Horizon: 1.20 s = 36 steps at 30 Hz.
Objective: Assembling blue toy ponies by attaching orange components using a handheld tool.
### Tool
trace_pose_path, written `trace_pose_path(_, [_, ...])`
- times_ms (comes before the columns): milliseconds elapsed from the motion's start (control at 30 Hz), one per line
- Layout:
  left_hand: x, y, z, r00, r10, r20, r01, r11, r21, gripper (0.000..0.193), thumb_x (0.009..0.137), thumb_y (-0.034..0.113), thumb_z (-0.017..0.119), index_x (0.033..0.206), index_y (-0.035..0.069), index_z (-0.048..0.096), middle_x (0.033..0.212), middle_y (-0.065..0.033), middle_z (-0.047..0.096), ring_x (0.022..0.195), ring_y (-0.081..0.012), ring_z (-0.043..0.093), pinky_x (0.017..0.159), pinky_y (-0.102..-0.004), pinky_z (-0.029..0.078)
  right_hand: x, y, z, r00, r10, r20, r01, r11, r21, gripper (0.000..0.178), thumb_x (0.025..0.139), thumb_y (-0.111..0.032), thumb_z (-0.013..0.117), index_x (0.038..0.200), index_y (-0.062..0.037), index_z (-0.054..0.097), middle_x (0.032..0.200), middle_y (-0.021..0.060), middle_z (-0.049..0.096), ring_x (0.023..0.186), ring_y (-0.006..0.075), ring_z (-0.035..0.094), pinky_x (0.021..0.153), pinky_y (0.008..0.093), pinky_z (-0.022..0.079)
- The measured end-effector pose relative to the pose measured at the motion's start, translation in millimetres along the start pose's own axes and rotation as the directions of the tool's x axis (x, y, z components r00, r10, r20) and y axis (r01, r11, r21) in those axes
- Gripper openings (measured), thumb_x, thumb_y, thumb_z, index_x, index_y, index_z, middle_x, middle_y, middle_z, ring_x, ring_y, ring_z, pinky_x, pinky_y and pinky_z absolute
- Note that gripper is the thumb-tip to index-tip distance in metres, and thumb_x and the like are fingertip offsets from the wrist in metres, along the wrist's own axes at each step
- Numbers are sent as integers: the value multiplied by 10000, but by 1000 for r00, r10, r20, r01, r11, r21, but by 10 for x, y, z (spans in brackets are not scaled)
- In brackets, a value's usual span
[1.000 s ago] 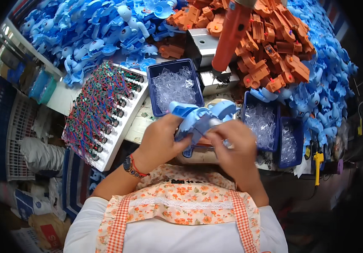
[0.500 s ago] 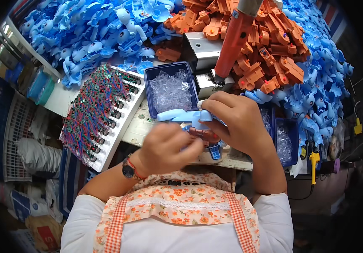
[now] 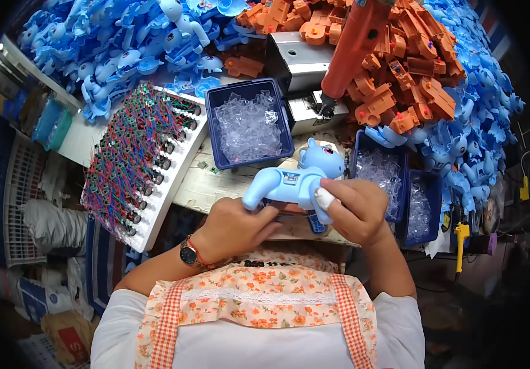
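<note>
A glossy blue toy animal [image 3: 291,184] lies sideways in front of me, its round head with an eye pointing right. My right hand [image 3: 357,212], with a white wrap on one finger, pinches it at a leg. My left hand [image 3: 235,224] is closed at its lower left edge, fingertips partly hidden by the toy. Under the toy's belly a strip of an orange plastic part [image 3: 292,209] shows. A darker blue piece [image 3: 318,222] sits just below, near the table edge.
Beyond the toy stand a blue bin of clear plastic pieces [image 3: 209,117] and a metal fixture [image 3: 299,58] beside a hanging red tool [image 3: 354,52]. A white tray [image 3: 173,190] of wired parts lies left. Orange housings [image 3: 425,92] and blue shells [image 3: 111,55] are heaped behind. Two more bins [image 3: 422,237] stand right.
The blue toy animal has turned so its side and head now show. My right hand has moved down and right to its leg; my left hand, blurred before, is steadier and lower.
</note>
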<state>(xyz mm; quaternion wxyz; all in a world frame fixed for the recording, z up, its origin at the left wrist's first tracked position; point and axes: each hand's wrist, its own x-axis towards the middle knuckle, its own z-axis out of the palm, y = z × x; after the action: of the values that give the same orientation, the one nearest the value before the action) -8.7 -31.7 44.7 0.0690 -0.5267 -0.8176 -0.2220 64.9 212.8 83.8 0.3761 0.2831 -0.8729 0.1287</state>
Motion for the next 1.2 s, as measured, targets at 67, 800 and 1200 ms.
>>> trace_pose_path(67, [-22, -61, -23, 998, 10, 60, -10, 1000, 3, 272, 805, 369, 730, 1009, 196, 681, 655, -29, 571, 534, -210, 590, 465, -357, 443, -140, 29, 62, 1000, -9, -15, 9, 1000, 5, 196, 699, -142, 730, 880, -78, 694, 961, 113, 709, 738, 231, 692, 575, 302, 552])
trace_pose_path(800, [58, -352, 175, 991, -76, -107, 12, 865, -502, 574, 689, 122, 722, 1237, 0, 605, 1176, -178, 639, 1083, -345, 613, 942, -427, 482, -437, -78, -13, 910, 318, 265, -396, 854, 337, 655, 664, -369, 839, 1154, 6, 618, 1272, 186, 591, 1129, 377, 594, 943, 482, 473])
trace_pose_path(1200, [158, -285, 65, 991, -121, -49, 87, 891, -445, 560, 659, 114, 746, 1192, -3, 621, 1166, -170, 664, 1081, -360, 633, 930, -426, 506, -431, -206, 166, 872, 454, 180, -489, 816, 308, 737, 571, -380, 904, 1128, 13, 625, 1241, 191, 617, 1132, 404, 610, 935, 481, 495])
